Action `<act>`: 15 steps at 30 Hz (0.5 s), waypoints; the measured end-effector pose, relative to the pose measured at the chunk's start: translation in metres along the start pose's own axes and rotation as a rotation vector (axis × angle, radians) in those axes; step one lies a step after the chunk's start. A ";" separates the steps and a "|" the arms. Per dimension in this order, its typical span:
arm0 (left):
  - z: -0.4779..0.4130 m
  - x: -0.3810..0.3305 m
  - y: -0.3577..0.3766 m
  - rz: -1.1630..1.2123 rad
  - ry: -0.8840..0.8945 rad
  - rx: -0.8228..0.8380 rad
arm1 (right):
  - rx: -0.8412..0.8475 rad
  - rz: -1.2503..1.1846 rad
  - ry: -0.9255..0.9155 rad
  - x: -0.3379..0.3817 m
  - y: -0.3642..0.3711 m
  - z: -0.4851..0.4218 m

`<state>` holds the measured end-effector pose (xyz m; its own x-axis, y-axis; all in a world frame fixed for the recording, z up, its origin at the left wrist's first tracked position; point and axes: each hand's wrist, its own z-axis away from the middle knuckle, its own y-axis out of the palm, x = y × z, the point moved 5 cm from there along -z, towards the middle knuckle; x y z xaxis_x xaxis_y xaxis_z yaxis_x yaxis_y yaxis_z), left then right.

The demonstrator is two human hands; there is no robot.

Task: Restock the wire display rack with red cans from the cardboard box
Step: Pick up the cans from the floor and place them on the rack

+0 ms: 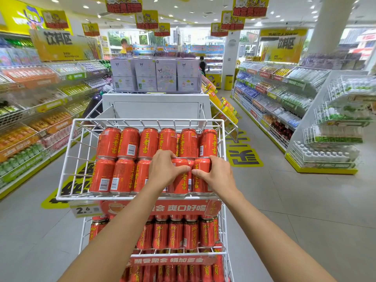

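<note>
Here, the placing step is being carried out: both hands are working in the top basket [114, 198] of the wire display rack [226, 231], where red cans [148, 142] are standing upright in two rows. The left hand [164, 169] is curling its fingers over the rims of the front row [122, 175], its thumb lying across the face of one can. The right hand [216, 175] is curling likewise over the rightmost front can [200, 185], thumb pointing inward. The two thumbs are nearly meeting, so the hands are clamping these cans from either side rather than hanging free. The front row is sitting just behind the basket's front wire and is looking full from side to side; whether there is a gap behind the hands cannot be told. The cardboard box is lying outside the view. Judging from this, the cans are being squared up and seated in line. The next move is calling for both hands to let go without tipping the neighbours, then to turn to the box for more stock, should the lower tier [175, 235] be wanting any.
</note>
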<state>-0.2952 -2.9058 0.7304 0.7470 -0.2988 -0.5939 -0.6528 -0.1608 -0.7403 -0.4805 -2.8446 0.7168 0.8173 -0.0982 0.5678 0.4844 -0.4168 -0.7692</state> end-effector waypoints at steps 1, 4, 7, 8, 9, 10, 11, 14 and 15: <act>0.001 0.000 0.000 -0.001 0.001 -0.003 | 0.004 -0.002 -0.007 0.000 -0.001 0.000; 0.000 0.000 0.001 -0.005 -0.001 -0.007 | 0.006 -0.003 -0.025 0.001 -0.001 0.000; 0.001 0.000 0.001 -0.010 -0.001 -0.017 | 0.007 0.001 -0.027 0.001 -0.002 0.001; 0.001 0.001 0.002 -0.010 -0.002 -0.019 | 0.008 0.002 -0.030 0.001 -0.001 0.001; 0.002 0.001 0.001 -0.010 -0.005 -0.021 | 0.009 0.007 -0.034 0.002 -0.001 0.002; 0.003 0.001 0.002 -0.008 -0.007 -0.022 | 0.009 0.015 -0.039 0.002 -0.001 0.003; 0.004 0.001 0.002 -0.003 -0.013 -0.020 | 0.009 0.027 -0.043 0.002 -0.002 0.003; 0.003 -0.002 0.001 0.001 -0.019 0.003 | 0.018 0.080 -0.057 0.003 -0.003 0.002; 0.003 -0.004 0.000 -0.003 -0.022 0.015 | 0.025 0.104 -0.058 0.004 -0.004 0.002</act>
<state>-0.2973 -2.9016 0.7318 0.7518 -0.2779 -0.5979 -0.6485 -0.1480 -0.7466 -0.4784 -2.8420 0.7218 0.8798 -0.0872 0.4672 0.4030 -0.3844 -0.8306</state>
